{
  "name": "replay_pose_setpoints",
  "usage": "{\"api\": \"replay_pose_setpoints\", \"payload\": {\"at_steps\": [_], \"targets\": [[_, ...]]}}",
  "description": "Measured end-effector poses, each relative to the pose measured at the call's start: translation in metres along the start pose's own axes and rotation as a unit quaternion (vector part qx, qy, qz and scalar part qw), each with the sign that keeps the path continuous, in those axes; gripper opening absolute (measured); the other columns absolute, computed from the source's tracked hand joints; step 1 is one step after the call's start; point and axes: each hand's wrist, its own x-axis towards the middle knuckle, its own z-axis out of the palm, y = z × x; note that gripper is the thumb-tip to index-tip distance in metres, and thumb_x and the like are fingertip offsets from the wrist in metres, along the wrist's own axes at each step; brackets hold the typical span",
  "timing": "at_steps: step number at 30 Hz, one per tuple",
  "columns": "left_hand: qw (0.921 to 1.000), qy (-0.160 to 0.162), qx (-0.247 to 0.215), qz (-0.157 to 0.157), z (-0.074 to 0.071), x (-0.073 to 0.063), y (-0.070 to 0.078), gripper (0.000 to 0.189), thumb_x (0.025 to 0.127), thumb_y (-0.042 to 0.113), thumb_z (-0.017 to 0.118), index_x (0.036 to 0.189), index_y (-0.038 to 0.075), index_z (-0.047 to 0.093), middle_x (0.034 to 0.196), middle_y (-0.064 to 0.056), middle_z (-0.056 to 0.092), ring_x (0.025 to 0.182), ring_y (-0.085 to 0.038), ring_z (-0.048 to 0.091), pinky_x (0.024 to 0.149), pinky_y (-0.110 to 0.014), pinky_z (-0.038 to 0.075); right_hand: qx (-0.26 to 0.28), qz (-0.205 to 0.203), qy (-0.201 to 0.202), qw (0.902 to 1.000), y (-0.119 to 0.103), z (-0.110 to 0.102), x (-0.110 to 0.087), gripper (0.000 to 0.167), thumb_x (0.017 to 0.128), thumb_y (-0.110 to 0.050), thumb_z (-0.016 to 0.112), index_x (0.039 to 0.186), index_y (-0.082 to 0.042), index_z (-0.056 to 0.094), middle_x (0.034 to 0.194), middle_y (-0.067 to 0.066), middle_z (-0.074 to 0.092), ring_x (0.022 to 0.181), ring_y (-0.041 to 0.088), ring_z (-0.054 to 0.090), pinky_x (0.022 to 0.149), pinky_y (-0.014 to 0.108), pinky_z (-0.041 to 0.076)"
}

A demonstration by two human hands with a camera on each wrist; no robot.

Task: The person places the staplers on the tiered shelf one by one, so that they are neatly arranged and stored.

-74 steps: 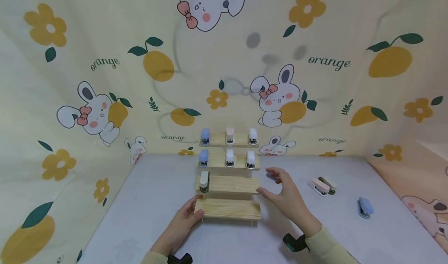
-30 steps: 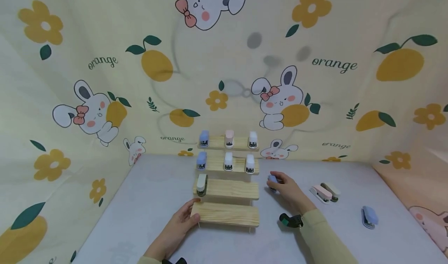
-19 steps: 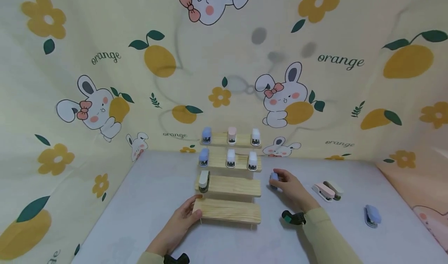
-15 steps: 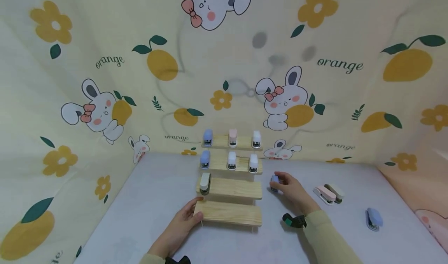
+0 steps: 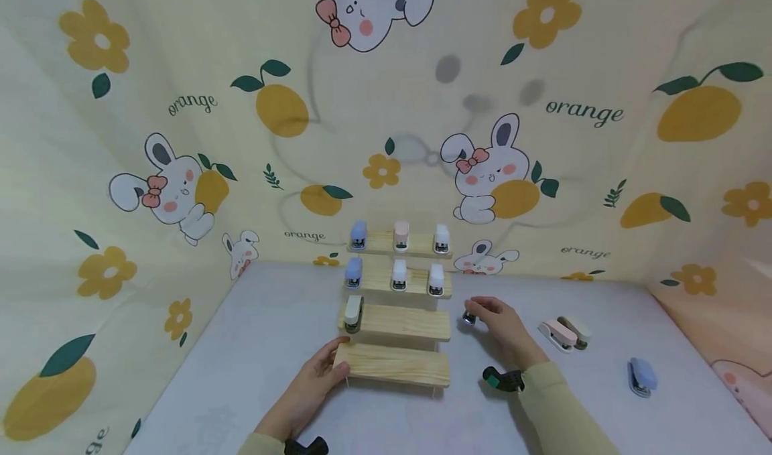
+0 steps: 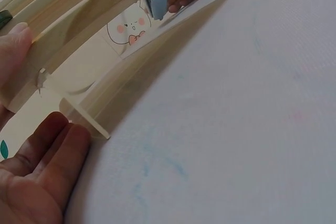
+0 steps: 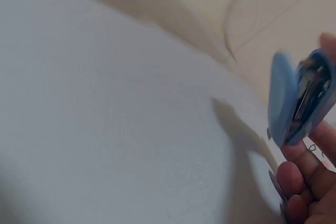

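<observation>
A tiered wooden rack [image 5: 392, 364] stands mid-table. My left hand [image 5: 313, 381] grips the left end of its lowest board; in the left wrist view the thumb [image 6: 16, 45] lies on the board, other fingers below it. Right of the rack, my right hand [image 5: 500, 324] holds a small blue stapler [image 5: 469, 317], tilted, its silvery underside towards the head camera. The right wrist view shows this stapler [image 7: 283, 98] raised off the table between thumb and fingers. On the rack's third board, a grey-white stapler [image 5: 353, 313] sits at the left end.
Several small staplers stand on the top two boards, including a pink stapler [image 5: 401, 235] and a blue stapler [image 5: 353, 273]. On the table to the right lie a pink stapler [image 5: 559, 333], a grey-green stapler [image 5: 577, 331] against it, and another blue stapler [image 5: 642, 376]. A printed cloth [image 5: 362, 106] hangs behind.
My right hand has closed its fingers on the blue stapler beside the rack, then lifted and tilted it. My left hand has kept its grip on the lowest board.
</observation>
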Motion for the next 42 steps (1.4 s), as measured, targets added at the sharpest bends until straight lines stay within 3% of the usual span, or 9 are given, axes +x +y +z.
{"api": "replay_pose_setpoints", "payload": {"at_steps": [6, 9, 16, 18, 22, 28, 36, 42], "targets": [[0.9999, 0.002, 0.009, 0.005, -0.001, 0.004, 0.002, 0.066, 0.094, 0.037, 0.061, 0.150, 0.016, 0.034, 0.139, -0.017, 0.044, 0.131, -0.027, 0.042, 0.108, -0.035, 0.035, 0.009, -0.005, 0.033, 0.9994, 0.002, 0.005, 0.004, 0.090, 0.069, -0.072, 0.069, 0.136, -0.016, 0.048, 0.129, 0.011, 0.055, 0.120, 0.030, 0.045, 0.100, 0.051, 0.036], [0.9999, 0.005, 0.012, 0.006, -0.001, 0.006, 0.003, 0.066, 0.094, 0.037, 0.062, 0.150, 0.016, 0.034, 0.140, -0.018, 0.044, 0.130, -0.027, 0.043, 0.108, -0.036, 0.036, 0.004, -0.007, 0.044, 0.9990, 0.001, 0.006, 0.001, 0.091, 0.072, -0.071, 0.068, 0.137, -0.013, 0.046, 0.130, 0.014, 0.055, 0.119, 0.030, 0.047, 0.097, 0.049, 0.040], [0.9999, 0.004, 0.015, -0.003, -0.002, 0.004, 0.001, 0.070, 0.092, 0.040, 0.063, 0.150, 0.014, 0.034, 0.141, -0.019, 0.044, 0.132, -0.030, 0.041, 0.109, -0.040, 0.035, -0.014, 0.027, 0.070, 0.9971, -0.002, 0.009, -0.033, 0.086, 0.075, -0.075, 0.061, 0.131, -0.012, 0.048, 0.128, 0.013, 0.053, 0.113, 0.028, 0.046, 0.089, 0.044, 0.041], [0.9998, 0.007, 0.019, -0.002, -0.004, 0.002, 0.001, 0.071, 0.092, 0.040, 0.063, 0.150, 0.013, 0.033, 0.142, -0.020, 0.043, 0.133, -0.031, 0.040, 0.109, -0.039, 0.035, -0.022, 0.020, 0.084, 0.9960, -0.005, 0.013, -0.044, 0.085, 0.074, -0.076, 0.061, 0.128, -0.012, 0.049, 0.125, 0.013, 0.054, 0.111, 0.027, 0.047, 0.087, 0.042, 0.042], [0.9998, 0.012, 0.018, 0.000, -0.004, 0.000, 0.005, 0.071, 0.092, 0.040, 0.063, 0.150, 0.012, 0.032, 0.144, -0.022, 0.040, 0.135, -0.032, 0.038, 0.108, -0.036, 0.035, -0.029, -0.039, 0.105, 0.9932, -0.017, 0.018, -0.067, 0.076, 0.079, -0.068, 0.064, 0.127, -0.011, 0.049, 0.122, 0.012, 0.055, 0.109, 0.025, 0.050, 0.084, 0.037, 0.044], [0.9999, 0.011, 0.006, 0.000, 0.000, -0.002, 0.009, 0.071, 0.093, 0.039, 0.063, 0.150, 0.013, 0.032, 0.145, -0.022, 0.038, 0.134, -0.032, 0.039, 0.107, -0.035, 0.036, -0.022, -0.135, 0.113, 0.9841, -0.025, 0.023, -0.090, 0.069, 0.081, -0.056, 0.070, 0.127, -0.009, 0.049, 0.127, 0.010, 0.055, 0.115, 0.021, 0.053, 0.092, 0.026, 0.049], [1.0000, 0.006, 0.001, 0.006, 0.004, 0.000, 0.007, 0.072, 0.093, 0.039, 0.062, 0.151, 0.012, 0.030, 0.148, -0.024, 0.034, 0.137, -0.034, 0.034, 0.108, -0.036, 0.034, 0.012, -0.283, 0.141, 0.9487, -0.036, 0.035, -0.109, 0.050, 0.086, -0.024, 0.076, 0.124, -0.004, 0.051, 0.123, 0.008, 0.057, 0.107, 0.019, 0.057, 0.092, 0.019, 0.047], [0.9999, 0.009, 0.007, -0.009, 0.001, 0.001, 0.002, 0.075, 0.091, 0.043, 0.064, 0.151, 0.011, 0.031, 0.149, -0.024, 0.033, 0.137, -0.034, 0.034, 0.109, -0.038, 0.034, -0.023, -0.343, 0.141, 0.9283, -0.055, 0.050, -0.135, 0.042, 0.083, -0.006, 0.077, 0.118, -0.002, 0.054, 0.112, 0.008, 0.060, 0.093, 0.017, 0.057, 0.081, 0.016, 0.047]]}}
